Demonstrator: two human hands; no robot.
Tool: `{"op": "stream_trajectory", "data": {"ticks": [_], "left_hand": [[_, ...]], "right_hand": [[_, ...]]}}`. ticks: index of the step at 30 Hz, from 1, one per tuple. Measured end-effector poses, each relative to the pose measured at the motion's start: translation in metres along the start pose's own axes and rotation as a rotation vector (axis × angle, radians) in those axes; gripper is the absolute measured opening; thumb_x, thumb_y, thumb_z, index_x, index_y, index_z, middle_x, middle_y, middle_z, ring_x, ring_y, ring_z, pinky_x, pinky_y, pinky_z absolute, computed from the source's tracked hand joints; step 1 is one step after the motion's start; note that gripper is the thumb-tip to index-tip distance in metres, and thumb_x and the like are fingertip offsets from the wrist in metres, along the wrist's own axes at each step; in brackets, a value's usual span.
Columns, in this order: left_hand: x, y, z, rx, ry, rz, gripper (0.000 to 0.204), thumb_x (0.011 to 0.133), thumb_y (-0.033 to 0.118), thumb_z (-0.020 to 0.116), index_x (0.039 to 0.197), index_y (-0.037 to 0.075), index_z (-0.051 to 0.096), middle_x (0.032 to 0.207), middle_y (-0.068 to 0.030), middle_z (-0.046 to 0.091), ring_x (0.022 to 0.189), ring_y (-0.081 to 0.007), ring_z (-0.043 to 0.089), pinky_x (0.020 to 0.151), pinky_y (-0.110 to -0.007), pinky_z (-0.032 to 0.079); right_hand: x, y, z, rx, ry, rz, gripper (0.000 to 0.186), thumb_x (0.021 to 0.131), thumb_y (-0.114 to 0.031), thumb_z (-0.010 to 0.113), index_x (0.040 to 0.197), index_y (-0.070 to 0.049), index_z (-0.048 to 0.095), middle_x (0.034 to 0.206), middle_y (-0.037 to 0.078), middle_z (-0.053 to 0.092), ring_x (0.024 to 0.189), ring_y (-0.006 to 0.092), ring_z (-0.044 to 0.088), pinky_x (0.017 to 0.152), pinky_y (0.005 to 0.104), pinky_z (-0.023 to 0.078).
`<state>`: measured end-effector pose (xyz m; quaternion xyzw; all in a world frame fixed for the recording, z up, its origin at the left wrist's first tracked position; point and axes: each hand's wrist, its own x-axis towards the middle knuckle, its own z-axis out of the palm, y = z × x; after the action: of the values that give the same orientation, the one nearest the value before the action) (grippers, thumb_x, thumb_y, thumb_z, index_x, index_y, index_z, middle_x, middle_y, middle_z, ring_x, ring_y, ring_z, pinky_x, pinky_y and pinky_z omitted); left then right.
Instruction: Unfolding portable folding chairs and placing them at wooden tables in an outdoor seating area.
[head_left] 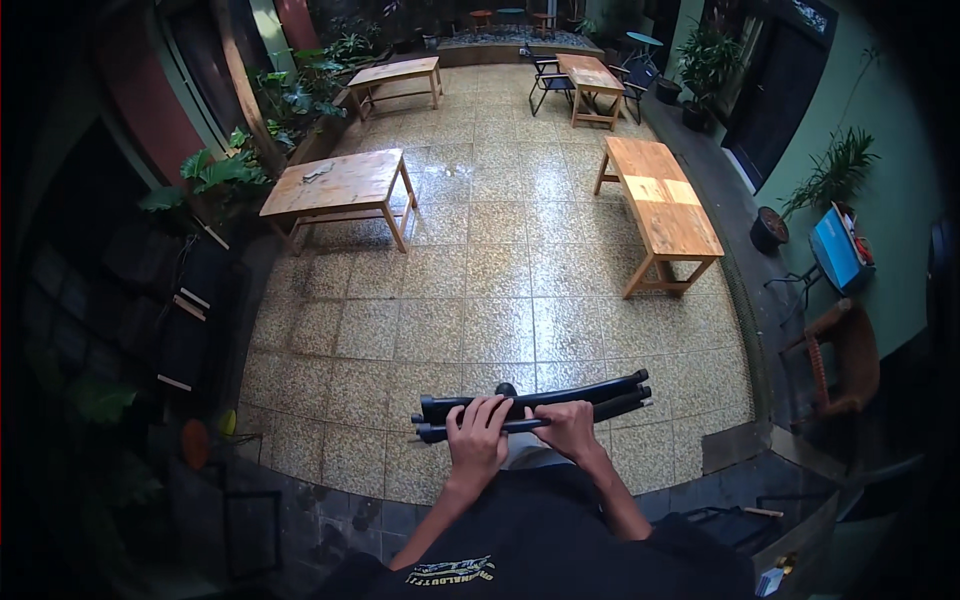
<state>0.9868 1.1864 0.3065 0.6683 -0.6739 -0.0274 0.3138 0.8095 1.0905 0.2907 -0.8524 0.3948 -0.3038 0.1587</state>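
A bundle of long black tubes (612, 388), like a folded stand, lies crosswise in front of my body. My left hand (477, 433) is wrapped over its left part, fingers curled on the upper tubes. My right hand (566, 428) grips a lower tube to the right of centre, its thumb toward the middle. A dark rounded knob (505, 390) shows behind the bundle between my hands. My dark shirt and a bit of light grey clothing are below the tubes.
Wooden tables stand at left (340, 180), right (655, 200), far left (395, 72) and far right (585, 72), the last with black folding chairs (550, 82). Plants line both walls. At right are a blue object (840, 250) and a brown chair (835, 360). Tiled floor (490, 270) lies between.
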Motion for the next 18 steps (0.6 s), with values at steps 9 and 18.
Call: {"op": "stream_trajectory", "data": {"ticks": [9, 18], "left_hand": [[0.133, -0.108, -0.002, 0.147, -0.373, -0.198, 0.041, 0.088, 0.018, 0.074, 0.128, 0.009, 0.074, 0.123, -0.01, 0.076, 0.121, -0.0279, 0.067, 0.104, -0.047, 0.044], [0.3, -0.138, 0.003, -0.149, -0.557, -0.461, 0.038, 0.083, 0.029, 0.084, 0.116, 0.013, 0.079, 0.109, -0.0102, 0.077, 0.112, -0.0285, 0.07, 0.101, -0.04, 0.045]], "right_hand": [[0.147, 0.044, 0.068, 0.127, -0.09, -0.177, 0.033, 0.09, -0.032, 0.084, 0.066, -0.015, 0.068, 0.056, 0.006, 0.063, 0.049, 0.0287, 0.063, 0.046, 0.0421, 0.046], [0.282, 0.115, 0.087, 0.122, -0.272, -0.278, 0.023, 0.079, -0.028, 0.087, 0.075, -0.014, 0.069, 0.064, 0.003, 0.065, 0.058, 0.0277, 0.069, 0.052, 0.0434, 0.051]]}}
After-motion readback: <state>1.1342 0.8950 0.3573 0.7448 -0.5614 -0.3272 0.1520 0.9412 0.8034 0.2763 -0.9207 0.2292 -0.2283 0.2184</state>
